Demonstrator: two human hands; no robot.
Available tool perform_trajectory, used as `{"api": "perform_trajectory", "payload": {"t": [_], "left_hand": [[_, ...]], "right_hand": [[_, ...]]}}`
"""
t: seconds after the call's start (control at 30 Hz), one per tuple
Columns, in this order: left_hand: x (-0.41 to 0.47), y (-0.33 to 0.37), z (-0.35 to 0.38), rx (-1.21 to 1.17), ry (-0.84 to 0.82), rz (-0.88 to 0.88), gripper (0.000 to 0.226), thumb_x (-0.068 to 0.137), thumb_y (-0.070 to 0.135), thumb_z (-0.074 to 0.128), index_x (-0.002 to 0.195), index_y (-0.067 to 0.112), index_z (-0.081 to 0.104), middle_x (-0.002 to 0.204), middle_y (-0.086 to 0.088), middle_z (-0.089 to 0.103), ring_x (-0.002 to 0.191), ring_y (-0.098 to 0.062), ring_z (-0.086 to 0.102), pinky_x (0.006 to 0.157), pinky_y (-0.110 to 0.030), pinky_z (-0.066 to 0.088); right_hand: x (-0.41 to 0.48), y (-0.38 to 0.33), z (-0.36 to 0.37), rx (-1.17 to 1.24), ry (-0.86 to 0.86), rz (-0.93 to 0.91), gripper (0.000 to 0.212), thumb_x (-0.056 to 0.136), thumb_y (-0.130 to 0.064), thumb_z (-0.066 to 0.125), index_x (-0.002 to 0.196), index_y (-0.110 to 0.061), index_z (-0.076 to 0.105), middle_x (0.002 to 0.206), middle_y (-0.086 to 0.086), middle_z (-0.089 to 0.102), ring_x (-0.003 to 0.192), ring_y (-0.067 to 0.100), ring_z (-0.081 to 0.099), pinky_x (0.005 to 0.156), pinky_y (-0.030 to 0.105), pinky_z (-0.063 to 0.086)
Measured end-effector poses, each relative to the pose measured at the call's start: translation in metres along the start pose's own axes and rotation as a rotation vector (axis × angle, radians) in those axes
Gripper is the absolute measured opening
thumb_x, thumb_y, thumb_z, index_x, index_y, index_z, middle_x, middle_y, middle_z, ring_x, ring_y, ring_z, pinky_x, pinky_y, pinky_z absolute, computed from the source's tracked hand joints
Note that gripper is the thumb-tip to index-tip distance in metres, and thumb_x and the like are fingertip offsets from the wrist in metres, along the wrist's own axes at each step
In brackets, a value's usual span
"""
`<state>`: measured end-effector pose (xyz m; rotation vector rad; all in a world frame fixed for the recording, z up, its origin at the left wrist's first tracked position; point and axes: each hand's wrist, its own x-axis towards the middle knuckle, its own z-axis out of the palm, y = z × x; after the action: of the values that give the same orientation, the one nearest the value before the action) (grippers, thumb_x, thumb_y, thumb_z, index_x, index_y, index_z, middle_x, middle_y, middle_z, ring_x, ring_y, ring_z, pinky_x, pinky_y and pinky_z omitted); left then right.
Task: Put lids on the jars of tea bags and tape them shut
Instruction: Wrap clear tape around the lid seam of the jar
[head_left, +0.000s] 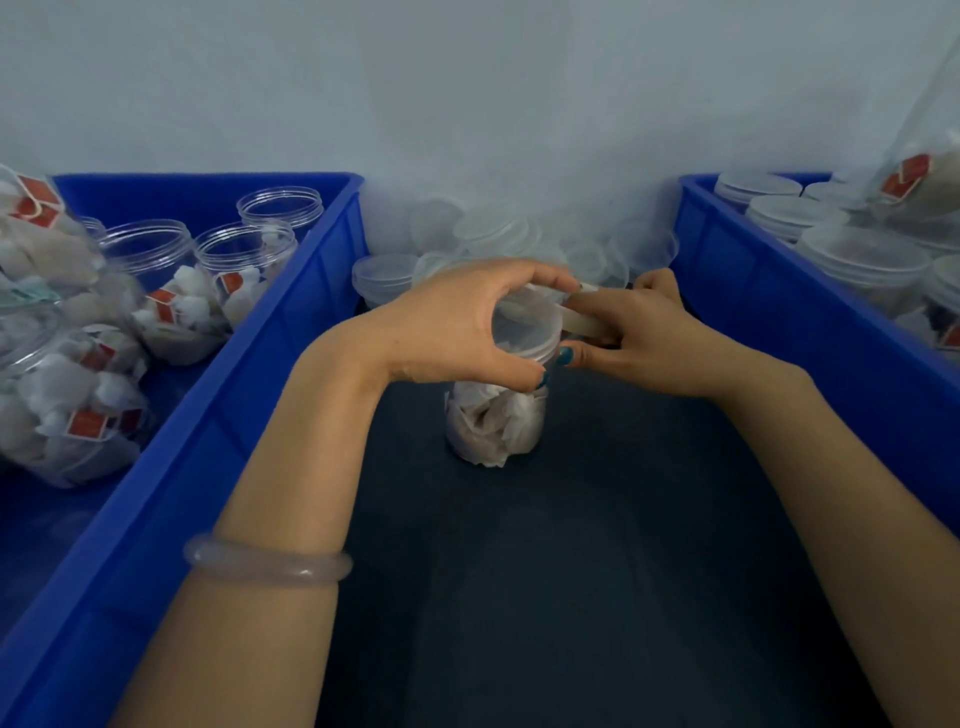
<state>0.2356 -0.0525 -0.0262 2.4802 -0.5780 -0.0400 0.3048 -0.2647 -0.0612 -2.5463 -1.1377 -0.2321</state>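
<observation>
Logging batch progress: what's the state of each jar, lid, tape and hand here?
Centre jar, upright, full of tea bags, lid on.
Lid, seated on the jar, gripped by the left hand.
Tape, held by the right hand at the lid's edge.
Jars in left bin, uncapped.
Jars in right bin, capped.
Spare lids, loose in a pile.

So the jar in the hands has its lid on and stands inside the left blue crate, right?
No. In the head view the lidded jar stands on the dark surface between the left blue crate and the right blue crate, not inside either.
</observation>
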Motion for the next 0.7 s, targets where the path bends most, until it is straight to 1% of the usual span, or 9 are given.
{"api": "perform_trajectory", "payload": {"t": [0.07,0.13,0.17,0.23,0.3,0.4,0.53,0.63,0.7], "left_hand": [[0.003,0.006,0.002,0.236,0.02,-0.055,0.092,0.075,0.049,0.075,0.154,0.034,0.03,0.159,0.011,0.03,0.145,-0.007,0.026,0.119,-0.028,0.025],[0.003,0.012,0.004,0.375,0.01,-0.152,0.112,0.065,0.078,0.065,0.157,0.036,0.016,0.159,0.004,0.019,0.148,-0.016,0.018,0.12,-0.036,0.023],[0.002,0.014,0.003,0.407,0.015,-0.204,0.118,0.059,0.089,0.056,0.156,0.038,0.014,0.156,0.005,0.018,0.147,-0.019,0.019,0.116,-0.039,0.027],[-0.001,0.017,-0.002,0.465,0.053,-0.268,0.119,0.051,0.099,0.041,0.152,0.039,0.022,0.145,0.004,0.025,0.14,-0.018,0.025,0.101,-0.038,0.036],[-0.005,0.019,-0.009,0.54,0.08,-0.299,0.113,0.046,0.102,0.034,0.142,0.042,0.036,0.133,0.005,0.035,0.129,-0.015,0.036,0.087,-0.036,0.038],[-0.008,0.023,-0.014,0.597,0.078,-0.331,0.098,0.05,0.099,0.043,0.132,0.046,0.046,0.12,0.009,0.048,0.105,-0.013,0.05,0.077,-0.036,0.042],[-0.007,0.027,-0.018,0.562,0.034,-0.308,0.096,0.052,0.086,0.054,0.138,0.043,0.048,0.123,0.009,0.05,0.108,-0.015,0.053,0.085,-0.037,0.048],[-0.008,0.027,-0.022,0.516,0.007,-0.285,0.095,0.054,0.08,0.061,0.14,0.04,0.05,0.117,0.009,0.047,0.106,-0.015,0.051,0.09,-0.036,0.047],[-0.008,0.025,-0.022,0.505,0.007,-0.276,0.093,0.055,0.077,0.064,0.139,0.039,0.05,0.116,0.01,0.046,0.105,-0.014,0.05,0.09,-0.036,0.046]], "right_hand": [[0.0,0.001,0.001,0.008,-0.003,0.012,0.088,0.073,-0.082,0.026,0.112,-0.014,0.067,0.063,-0.013,0.046,0.068,0.005,0.043,0.077,0.029,0.015],[0.0,0.0,0.002,0.015,-0.009,0.021,0.087,0.074,-0.081,0.026,0.111,-0.014,0.067,0.064,-0.012,0.048,0.068,0.005,0.043,0.076,0.029,0.014],[0.0,0.0,0.002,0.008,-0.017,0.026,0.085,0.077,-0.08,0.026,0.111,-0.013,0.067,0.065,-0.01,0.049,0.069,0.006,0.044,0.076,0.029,0.015],[0.0,0.0,0.001,-0.011,-0.018,0.027,0.071,0.087,-0.073,0.032,0.107,-0.013,0.066,0.067,-0.007,0.05,0.07,0.008,0.044,0.082,0.033,0.02],[0.001,-0.002,-0.001,-0.027,-0.035,0.029,0.074,0.084,-0.076,0.027,0.103,-0.015,0.064,0.07,-0.003,0.053,0.072,0.01,0.046,0.088,0.037,0.024],[0.001,-0.005,-0.002,-0.034,-0.057,0.031,0.093,0.068,-0.084,0.017,0.108,-0.013,0.063,0.074,0.001,0.057,0.077,0.014,0.05,0.088,0.034,0.022],[0.002,-0.005,-0.003,0.006,-0.104,0.009,0.093,0.069,-0.085,0.023,0.109,-0.011,0.063,0.076,0.003,0.055,0.084,0.02,0.052,0.087,0.033,0.02],[0.002,0.0,-0.003,0.061,-0.122,0.001,0.091,0.07,-0.084,0.022,0.114,-0.017,0.064,0.09,0.009,0.063,0.095,0.021,0.052,0.086,0.03,0.017],[0.002,0.001,-0.001,0.056,-0.079,-0.001,0.088,0.071,-0.084,0.021,0.111,-0.019,0.065,0.091,0.008,0.064,0.092,0.02,0.051,0.086,0.029,0.016]]}}
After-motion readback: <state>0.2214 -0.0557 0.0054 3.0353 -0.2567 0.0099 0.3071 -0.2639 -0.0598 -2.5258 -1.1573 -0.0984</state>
